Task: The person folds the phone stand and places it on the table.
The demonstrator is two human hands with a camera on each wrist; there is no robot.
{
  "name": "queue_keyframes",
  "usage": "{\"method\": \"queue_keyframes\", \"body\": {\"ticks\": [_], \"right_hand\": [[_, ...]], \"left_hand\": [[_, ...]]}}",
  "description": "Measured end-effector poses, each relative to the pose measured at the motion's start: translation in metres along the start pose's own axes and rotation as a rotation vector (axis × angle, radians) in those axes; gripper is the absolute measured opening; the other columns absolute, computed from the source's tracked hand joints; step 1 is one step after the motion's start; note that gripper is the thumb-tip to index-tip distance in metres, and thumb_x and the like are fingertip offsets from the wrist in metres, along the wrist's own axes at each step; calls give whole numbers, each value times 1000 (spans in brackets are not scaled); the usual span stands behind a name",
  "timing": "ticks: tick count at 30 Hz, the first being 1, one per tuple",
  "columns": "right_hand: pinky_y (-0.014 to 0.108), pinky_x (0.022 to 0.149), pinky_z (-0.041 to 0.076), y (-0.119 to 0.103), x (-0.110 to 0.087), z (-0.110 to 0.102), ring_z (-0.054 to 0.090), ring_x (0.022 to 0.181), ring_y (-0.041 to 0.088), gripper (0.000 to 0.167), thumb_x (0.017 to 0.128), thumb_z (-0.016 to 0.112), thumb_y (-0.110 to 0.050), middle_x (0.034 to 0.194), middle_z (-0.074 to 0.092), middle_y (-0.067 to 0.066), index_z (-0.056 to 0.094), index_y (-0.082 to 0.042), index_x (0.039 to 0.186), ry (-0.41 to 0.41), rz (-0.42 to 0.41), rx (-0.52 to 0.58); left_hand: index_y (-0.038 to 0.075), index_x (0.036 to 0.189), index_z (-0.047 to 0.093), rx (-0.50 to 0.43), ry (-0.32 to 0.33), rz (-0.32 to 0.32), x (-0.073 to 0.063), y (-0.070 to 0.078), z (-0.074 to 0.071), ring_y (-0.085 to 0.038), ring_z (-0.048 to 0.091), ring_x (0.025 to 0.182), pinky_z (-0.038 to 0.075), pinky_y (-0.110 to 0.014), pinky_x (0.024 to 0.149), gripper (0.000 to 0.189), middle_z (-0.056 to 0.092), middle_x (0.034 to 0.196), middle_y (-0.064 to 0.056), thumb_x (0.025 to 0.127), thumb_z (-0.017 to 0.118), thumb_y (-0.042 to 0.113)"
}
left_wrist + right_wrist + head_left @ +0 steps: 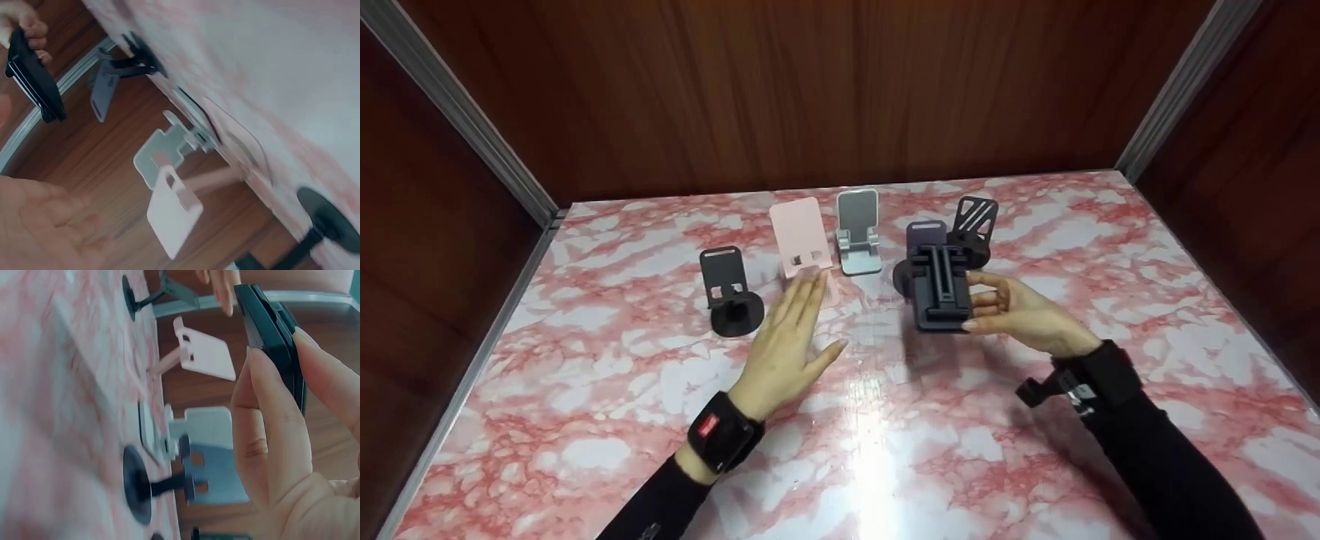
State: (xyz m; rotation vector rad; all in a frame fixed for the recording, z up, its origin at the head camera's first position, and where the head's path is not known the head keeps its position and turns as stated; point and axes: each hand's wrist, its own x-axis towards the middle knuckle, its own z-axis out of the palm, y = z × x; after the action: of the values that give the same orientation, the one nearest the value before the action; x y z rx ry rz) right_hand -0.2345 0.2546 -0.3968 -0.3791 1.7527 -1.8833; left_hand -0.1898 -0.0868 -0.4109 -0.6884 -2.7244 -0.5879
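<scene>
One folded stand [941, 289] we are pinching with our right hand [1024, 311], best held clear of the purple stand [926, 230]. Our left hand [782, 352] is holding its thumb spread.

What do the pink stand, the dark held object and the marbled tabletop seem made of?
Pink stand: plastic or painted metal, even matte colour. Dark held object: probably plastic, moulded-looking ridges, low sheen. Marbled tabletop: glossy, given its bright glare streak; printed film or stone, unclear.
</scene>
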Motion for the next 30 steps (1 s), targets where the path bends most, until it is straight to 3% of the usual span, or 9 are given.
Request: {"method": "queue_keyframes", "body": {"ticks": [6, 13, 21, 30], "right_hand": [[26, 83, 55, 5, -20, -26, 63, 94, 12, 55, 83, 57, 12, 105, 65, 3, 34, -5, 130, 14, -13, -34], [26, 85, 54, 16, -47, -60, 64, 99, 11, 52, 86, 54, 11, 109, 66, 2, 35, -8, 130, 36, -22, -79], [28, 83, 55, 27, -62, -92, 64, 94, 10, 45, 86, 55, 8, 103, 66, -1, 36, -6, 125, 91, 47, -147], [30, 85, 55, 27, -67, -110, 63, 92, 8, 49, 85, 61, 1, 101, 63, -5, 33, -4, 125, 184, 172, -265]], "left_hand": [[8, 148, 14, 142, 76, 3, -15, -12, -5, -24, 10, 145, 12, -46, 118, 79, 12, 156, -7, 90, 53, 45], [6, 148, 17, 219, 111, -47, -32, -30, -8, -26, 14, 144, 15, -48, 117, 81, 18, 155, -8, 88, 55, 46], [9, 148, 16, 214, 94, -83, -46, -41, -3, -28, 16, 143, 16, -48, 116, 80, 20, 155, -8, 88, 55, 44], [7, 148, 16, 188, 109, -85, -47, -43, -3, -29, 17, 143, 18, -48, 116, 80, 19, 155, -8, 89, 55, 44]]}}
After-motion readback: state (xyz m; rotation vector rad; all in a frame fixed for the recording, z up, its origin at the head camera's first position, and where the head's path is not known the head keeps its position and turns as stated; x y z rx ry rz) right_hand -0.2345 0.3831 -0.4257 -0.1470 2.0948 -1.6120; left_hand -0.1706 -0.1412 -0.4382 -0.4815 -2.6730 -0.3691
